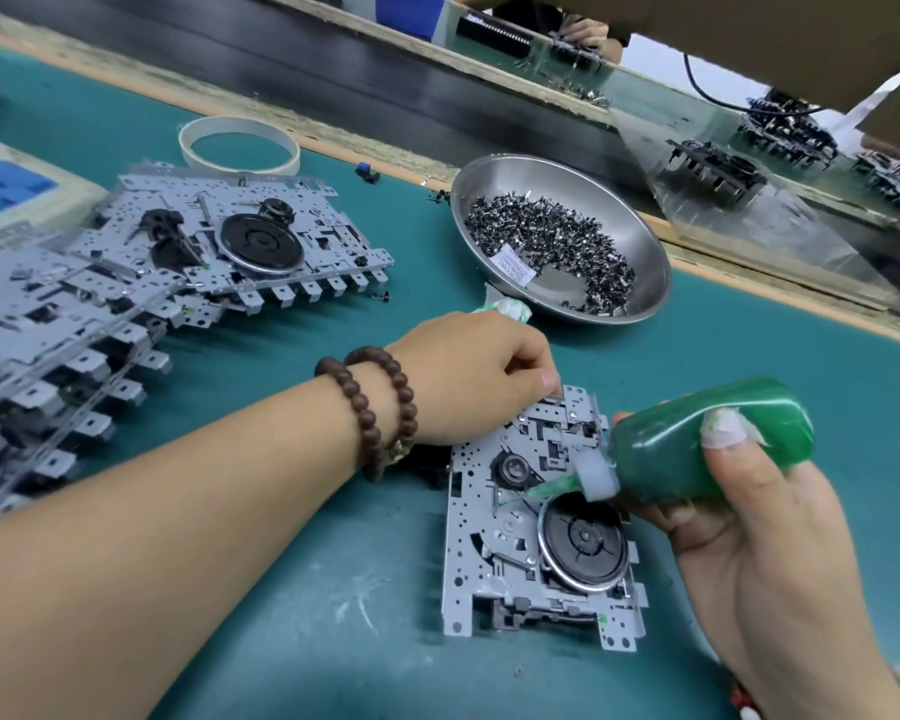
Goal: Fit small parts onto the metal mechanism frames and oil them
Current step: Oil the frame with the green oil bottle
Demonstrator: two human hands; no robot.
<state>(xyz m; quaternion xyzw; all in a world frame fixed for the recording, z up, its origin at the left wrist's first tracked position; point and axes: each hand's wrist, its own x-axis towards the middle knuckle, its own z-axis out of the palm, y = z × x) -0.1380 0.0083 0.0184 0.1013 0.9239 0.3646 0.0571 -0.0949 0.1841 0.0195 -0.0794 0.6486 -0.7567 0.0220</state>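
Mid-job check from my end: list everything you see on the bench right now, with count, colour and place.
Grey metal mechanism frame being oiled: one, grey with black flywheel, near centre-right on the mat.
Green squeeze oil bottle: one, translucent green with white nozzle collar, tip over that frame.
Stacked grey metal mechanism frames: several, exact count unclear, left side.
Round steel bowl: one, silver, behind the worked frame.
Small dark metal parts: a heap, uncountable, inside the bowl.
White tape ring: one, far left-centre.
Teal work mat: one, covering the bench.
Left hand: beaded bracelet on the wrist, fingers on the frame's top edge.
Right hand: grips the bottle.
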